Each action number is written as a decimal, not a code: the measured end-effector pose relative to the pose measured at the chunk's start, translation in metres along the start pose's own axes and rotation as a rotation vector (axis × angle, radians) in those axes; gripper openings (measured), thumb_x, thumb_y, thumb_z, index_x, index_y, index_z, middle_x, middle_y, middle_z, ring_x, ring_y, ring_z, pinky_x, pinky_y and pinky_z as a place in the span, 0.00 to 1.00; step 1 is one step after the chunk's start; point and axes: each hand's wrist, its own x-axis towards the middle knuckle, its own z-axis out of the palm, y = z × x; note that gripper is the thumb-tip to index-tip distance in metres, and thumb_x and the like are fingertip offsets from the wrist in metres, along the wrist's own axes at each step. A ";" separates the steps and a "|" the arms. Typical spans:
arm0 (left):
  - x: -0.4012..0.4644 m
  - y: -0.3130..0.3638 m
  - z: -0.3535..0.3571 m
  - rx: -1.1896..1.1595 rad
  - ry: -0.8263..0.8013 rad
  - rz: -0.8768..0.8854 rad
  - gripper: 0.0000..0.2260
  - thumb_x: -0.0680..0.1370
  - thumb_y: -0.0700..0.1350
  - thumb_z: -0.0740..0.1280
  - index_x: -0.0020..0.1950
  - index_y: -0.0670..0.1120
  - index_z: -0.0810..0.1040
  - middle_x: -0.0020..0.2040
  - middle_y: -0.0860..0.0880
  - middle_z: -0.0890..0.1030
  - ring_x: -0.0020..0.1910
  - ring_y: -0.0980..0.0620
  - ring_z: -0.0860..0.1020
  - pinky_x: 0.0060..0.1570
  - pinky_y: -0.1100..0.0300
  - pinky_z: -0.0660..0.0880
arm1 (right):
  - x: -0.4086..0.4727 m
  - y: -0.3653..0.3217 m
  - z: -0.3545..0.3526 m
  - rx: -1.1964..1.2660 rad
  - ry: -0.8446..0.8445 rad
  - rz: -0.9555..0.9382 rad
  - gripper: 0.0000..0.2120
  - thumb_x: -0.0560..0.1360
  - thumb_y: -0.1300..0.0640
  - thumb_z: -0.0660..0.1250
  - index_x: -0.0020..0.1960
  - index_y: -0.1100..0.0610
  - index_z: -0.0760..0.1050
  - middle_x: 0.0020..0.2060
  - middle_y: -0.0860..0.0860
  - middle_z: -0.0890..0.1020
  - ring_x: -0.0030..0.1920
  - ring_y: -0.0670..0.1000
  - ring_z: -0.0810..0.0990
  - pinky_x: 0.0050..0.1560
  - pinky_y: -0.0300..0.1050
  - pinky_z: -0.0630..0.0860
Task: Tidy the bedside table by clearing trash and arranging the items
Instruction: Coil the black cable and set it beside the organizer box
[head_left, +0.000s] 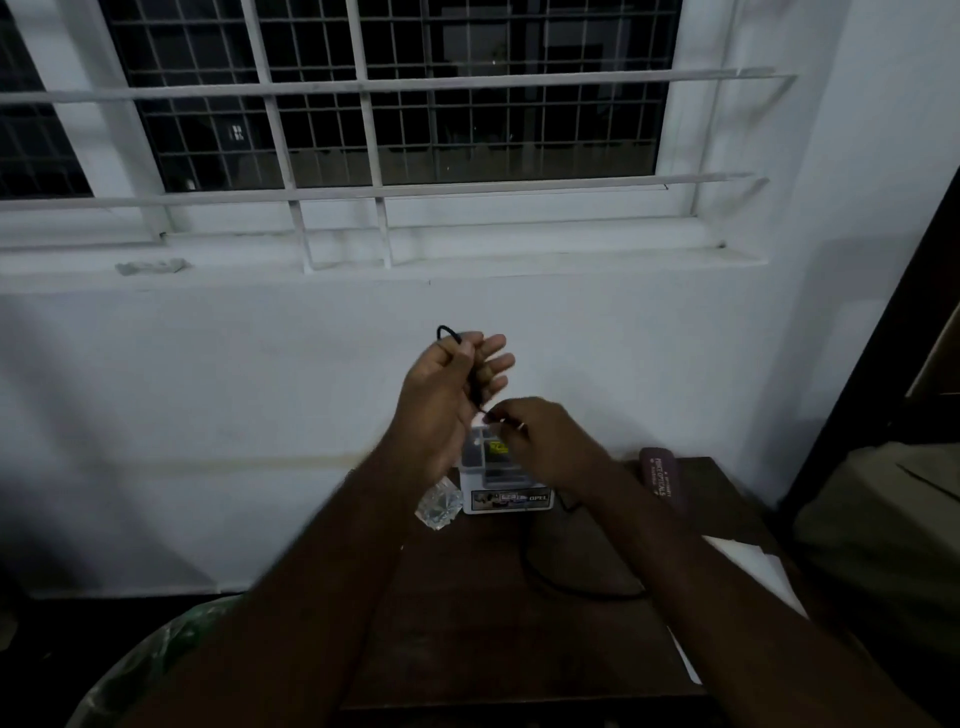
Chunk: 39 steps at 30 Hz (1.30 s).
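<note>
My left hand (447, 384) is raised above the dark wooden bedside table (467, 623) and holds loops of a thin black cable (451, 332). Just below it, my right hand (540, 436) pinches the same cable where it leaves the loops. The rest of the cable trails down onto the table and curves across it (571, 587). Behind my hands a small white box (506, 491) with a printed label stands at the table's back edge. A crumpled clear plastic wrapper (439, 506) lies at the table's back left corner.
A maroon spectacle case (662, 478) lies at the table's back right. White paper (758, 577) rests along the right edge. A green-patterned round object (156, 654) sits low at the left. White wall and a barred window (363, 104) are behind; dark furniture (883, 519) stands right.
</note>
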 end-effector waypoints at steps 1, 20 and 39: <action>0.009 -0.001 -0.003 0.127 0.022 0.036 0.08 0.84 0.40 0.57 0.52 0.43 0.75 0.51 0.45 0.84 0.50 0.47 0.83 0.53 0.56 0.79 | -0.002 -0.006 -0.001 0.053 -0.058 0.006 0.10 0.78 0.57 0.62 0.52 0.59 0.80 0.45 0.54 0.83 0.44 0.50 0.78 0.45 0.43 0.70; 0.006 -0.010 -0.054 0.565 0.078 -0.029 0.10 0.83 0.42 0.59 0.58 0.42 0.78 0.38 0.46 0.78 0.39 0.45 0.84 0.42 0.55 0.75 | 0.026 -0.023 -0.048 0.211 -0.210 -0.049 0.06 0.77 0.55 0.67 0.48 0.57 0.80 0.45 0.51 0.83 0.47 0.50 0.80 0.49 0.45 0.76; 0.010 -0.053 -0.056 -0.069 0.020 -0.140 0.10 0.84 0.42 0.54 0.51 0.42 0.73 0.39 0.49 0.79 0.35 0.52 0.78 0.38 0.60 0.77 | 0.003 0.028 0.030 0.110 -0.052 -0.020 0.08 0.79 0.59 0.60 0.49 0.58 0.79 0.39 0.51 0.81 0.40 0.49 0.77 0.42 0.45 0.70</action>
